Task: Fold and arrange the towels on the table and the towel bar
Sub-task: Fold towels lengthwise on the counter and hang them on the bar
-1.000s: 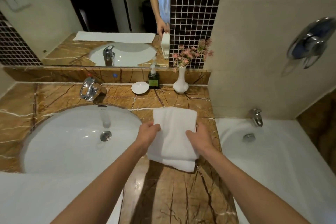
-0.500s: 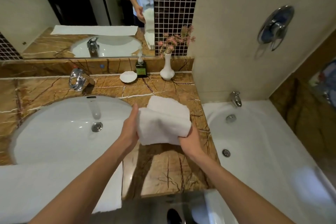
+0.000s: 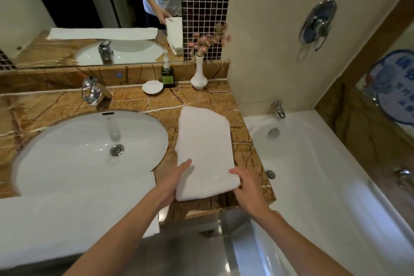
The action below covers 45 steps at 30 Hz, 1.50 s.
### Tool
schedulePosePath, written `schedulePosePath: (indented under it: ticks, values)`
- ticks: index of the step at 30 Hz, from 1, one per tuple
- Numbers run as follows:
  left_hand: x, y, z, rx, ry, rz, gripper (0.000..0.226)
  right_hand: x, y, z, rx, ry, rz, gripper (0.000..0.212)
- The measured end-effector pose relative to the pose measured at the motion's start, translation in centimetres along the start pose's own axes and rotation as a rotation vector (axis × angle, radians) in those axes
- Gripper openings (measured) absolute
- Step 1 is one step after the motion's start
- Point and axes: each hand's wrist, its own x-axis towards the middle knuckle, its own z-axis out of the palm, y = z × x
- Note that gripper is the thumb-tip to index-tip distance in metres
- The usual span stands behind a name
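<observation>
Marble counter (image 3: 202, 99), folded towel (image 3: 205, 148), near end between left hand (image 3: 171, 184) and right hand (image 3: 248, 189)

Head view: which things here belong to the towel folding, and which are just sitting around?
Part of the job: folded towel, gripped by left hand and right hand; flat towel along the front of the counter.
Just lying about: sink, tap, soap dish, soap bottle, vase, bathtub.
</observation>
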Motion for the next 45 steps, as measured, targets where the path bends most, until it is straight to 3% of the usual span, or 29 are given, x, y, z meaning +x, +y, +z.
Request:
schedulePosePath:
  ticks: [3, 6, 11, 17, 23, 27, 30, 36, 40, 45]
  values:
    - [-0.1, -1.3, 0.3, 0.045, -0.019, -0.097, 0.062, -0.8, 0.9, 0.3, -0.056, -0.087, -0.033, 0.042]
    - [-0.2, -1.8, 1.1, 0.12, 0.051, -0.11, 0.04, -1.1, 1.5, 0.9, -0.073, -0.144, -0.035, 0.045]
    - [0.4, -1.5, 1.3, 0.245, 0.186, 0.008, 0.046, -0.7, 1.3, 0.9, -0.052, -0.234, 0.043, 0.053]
    - [1.3, 1.7, 1.6, 0.229, 0.219, 0.193, 0.045, 1.8, -0.9, 0.4, -0.001, -0.22, 0.062, 0.052]
    - [2.9, 4.6, 2.1, 0.16, 0.237, 0.182, 0.047, 6.1, -2.6, 0.0, -0.049, -0.215, 0.058, 0.058]
    - [5.6, 6.0, 1.8, 0.114, 0.281, 0.156, 0.068, 10.6, -3.4, -0.1, 0.022, -0.203, 0.093, 0.062]
    - [7.7, 7.4, 2.0, 0.112, 0.338, 0.147, 0.067, 14.5, -3.4, -0.3, 0.085, -0.189, 0.144, 0.064]
    - [11.5, 10.6, 2.6, 0.155, 0.425, 0.057, 0.062, 21.1, -2.7, -0.7, 0.235, -0.195, 0.232, 0.05]
    - [13.3, 12.3, 3.4, 0.182, 0.448, 0.086, 0.022, 23.9, -1.9, -0.5, 0.276, -0.217, 0.302, 0.038]
    - [14.9, 13.2, 4.5, 0.246, 0.44, 0.135, 0.027, 25.7, -0.7, 0.0, 0.356, -0.217, 0.356, 0.025]
